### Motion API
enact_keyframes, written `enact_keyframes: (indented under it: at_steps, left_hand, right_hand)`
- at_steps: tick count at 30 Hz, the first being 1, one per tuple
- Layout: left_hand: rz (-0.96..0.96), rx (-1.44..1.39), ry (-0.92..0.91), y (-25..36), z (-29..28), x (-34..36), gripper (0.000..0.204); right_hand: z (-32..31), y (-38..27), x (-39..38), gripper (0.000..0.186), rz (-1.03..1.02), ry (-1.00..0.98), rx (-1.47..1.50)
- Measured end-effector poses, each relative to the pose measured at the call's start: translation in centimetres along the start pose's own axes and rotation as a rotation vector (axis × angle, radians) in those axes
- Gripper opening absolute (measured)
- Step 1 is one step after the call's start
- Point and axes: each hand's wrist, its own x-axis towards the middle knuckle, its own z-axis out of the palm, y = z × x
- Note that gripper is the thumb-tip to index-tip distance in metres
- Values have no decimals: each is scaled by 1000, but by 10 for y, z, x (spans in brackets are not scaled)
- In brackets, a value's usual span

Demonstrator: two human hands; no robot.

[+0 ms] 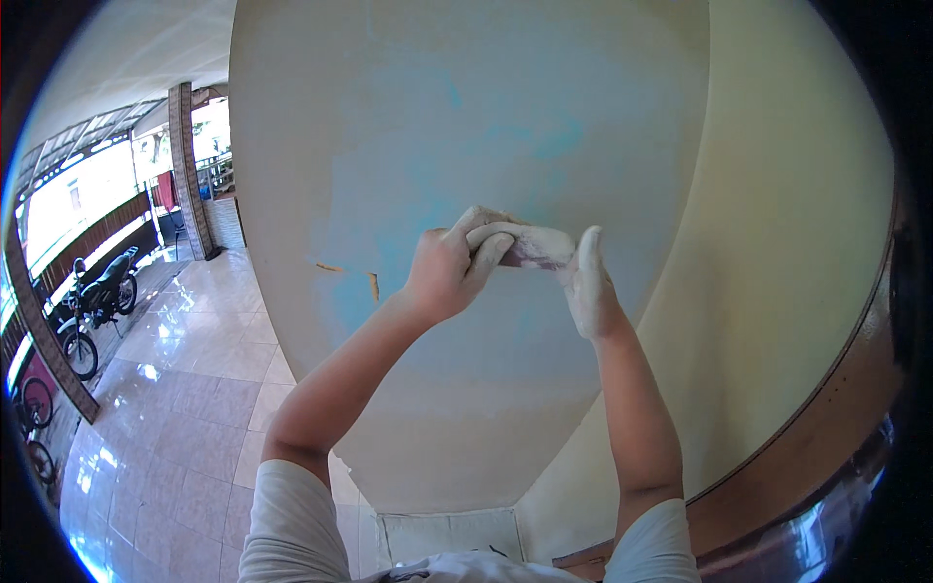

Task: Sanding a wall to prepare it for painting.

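Note:
In front of the wall (486, 117), my left hand (455, 260) is closed round one end of a dusty sanding block (539, 247). Pale powder coats its top, and its lower face looks purplish-brown. My right hand (589, 291) is at the block's other end, with its thumb stretched upward and apart from the block. The other fingers of that hand are mostly hidden. White dust covers both hands. Bluish patches and pale smoothed areas mark the wall, and two short brownish gouges (374, 286) show left of my left forearm.
A yellowish wall (777, 243) meets the patched wall at a corner on the right, above a brown wooden edge (807, 437). Shiny floor tiles (185, 389) spread to the left, toward a pillar (190, 175) and a parked motorcycle (102, 291). A whitish panel (452, 534) is low down.

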Motion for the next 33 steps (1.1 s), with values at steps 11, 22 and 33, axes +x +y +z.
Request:
enact_keyframes:
  at_steps: [11,22,33]
  left_hand:
    - [160,843,-1,-34,-75,38,32]
    - [119,1396,39,-70,-140,31,63]
    - [104,1379,58,-66,-141,33,62]
  right_hand:
    - [-27,-31,42,47,-480,324,-544]
    - [-132,-20,142,55,-721,610,-1633]
    - [-133,-76,234,56,-841,769,-1509]
